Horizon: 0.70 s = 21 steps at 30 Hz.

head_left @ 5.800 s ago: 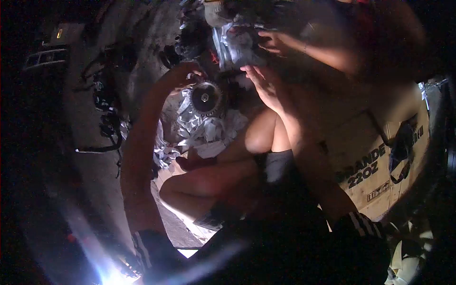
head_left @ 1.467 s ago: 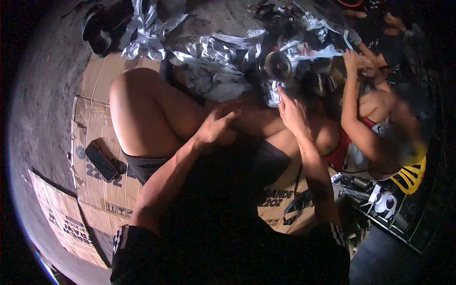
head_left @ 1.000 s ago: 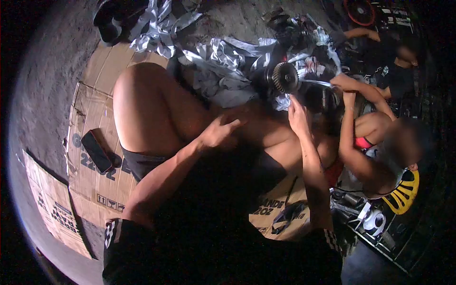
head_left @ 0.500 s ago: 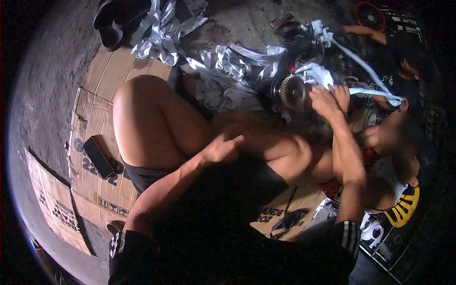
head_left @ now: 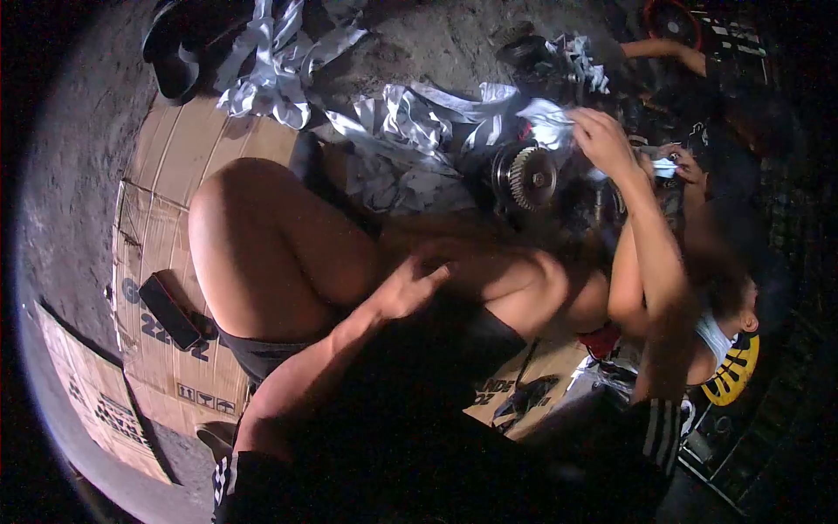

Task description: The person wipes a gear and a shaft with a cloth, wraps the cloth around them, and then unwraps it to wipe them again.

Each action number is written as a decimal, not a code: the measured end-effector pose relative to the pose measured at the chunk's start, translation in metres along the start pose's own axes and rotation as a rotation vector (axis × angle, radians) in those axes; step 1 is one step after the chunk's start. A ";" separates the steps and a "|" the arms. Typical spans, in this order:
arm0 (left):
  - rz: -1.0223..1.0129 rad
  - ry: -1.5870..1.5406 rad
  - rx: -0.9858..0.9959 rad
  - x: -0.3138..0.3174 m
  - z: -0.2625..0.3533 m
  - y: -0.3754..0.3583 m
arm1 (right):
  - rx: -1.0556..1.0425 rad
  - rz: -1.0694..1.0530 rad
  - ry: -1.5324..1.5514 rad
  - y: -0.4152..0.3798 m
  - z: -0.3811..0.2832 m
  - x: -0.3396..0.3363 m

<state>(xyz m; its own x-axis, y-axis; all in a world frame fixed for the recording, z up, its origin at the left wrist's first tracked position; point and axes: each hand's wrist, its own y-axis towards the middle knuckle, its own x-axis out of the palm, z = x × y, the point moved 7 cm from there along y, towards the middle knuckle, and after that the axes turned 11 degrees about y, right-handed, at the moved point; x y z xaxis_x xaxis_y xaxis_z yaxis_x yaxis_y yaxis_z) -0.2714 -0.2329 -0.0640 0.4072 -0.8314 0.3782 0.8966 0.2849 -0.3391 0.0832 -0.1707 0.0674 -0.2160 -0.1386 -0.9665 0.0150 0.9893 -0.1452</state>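
My right hand (head_left: 604,147) pinches the end of a white cloth strip (head_left: 548,122), raised above a greasy machine part with a toothed gear wheel (head_left: 532,178). The strip hangs to the left of my fingers, close over the gear. My left hand (head_left: 408,286) rests on my leg with its thumb apart from the fingers, holding nothing I can see; the fingertips lie in shadow. Just behind my right forearm, another person's hand (head_left: 687,164) holds a small piece of white cloth (head_left: 665,167).
Torn white cloth strips (head_left: 406,122) lie heaped on the dirty floor. A phone (head_left: 171,312) lies on the cardboard (head_left: 166,375) at left. People sit close on my right, one arm (head_left: 663,54) reaching in at the back. A yellow slotted object (head_left: 731,374) is at right.
My right hand has risen from beside the gear, now with a white cloth strip in its fingers. The long stretched strip at right is gone from view. My left hand stays on my leg.
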 end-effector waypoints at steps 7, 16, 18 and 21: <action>0.161 0.482 0.220 -0.006 0.075 0.022 | 0.171 0.157 0.366 -0.063 -0.044 -0.032; 0.331 1.001 0.680 0.027 0.142 0.100 | 0.515 0.611 1.406 -0.122 -0.006 0.016; 0.290 1.073 0.697 0.031 0.140 0.115 | 0.332 0.579 0.576 -0.107 -0.037 -0.004; 0.198 1.164 0.624 0.031 0.143 0.125 | 0.057 0.246 0.244 -0.083 -0.083 -0.002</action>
<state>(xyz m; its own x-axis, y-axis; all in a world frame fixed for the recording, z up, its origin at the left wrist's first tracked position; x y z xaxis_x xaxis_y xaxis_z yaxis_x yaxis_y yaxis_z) -0.1216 -0.1551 0.0289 0.4344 -0.5822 -0.6873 0.8960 0.3571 0.2639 0.0016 -0.2492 0.0992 -0.4264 0.1258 -0.8957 0.1489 0.9865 0.0676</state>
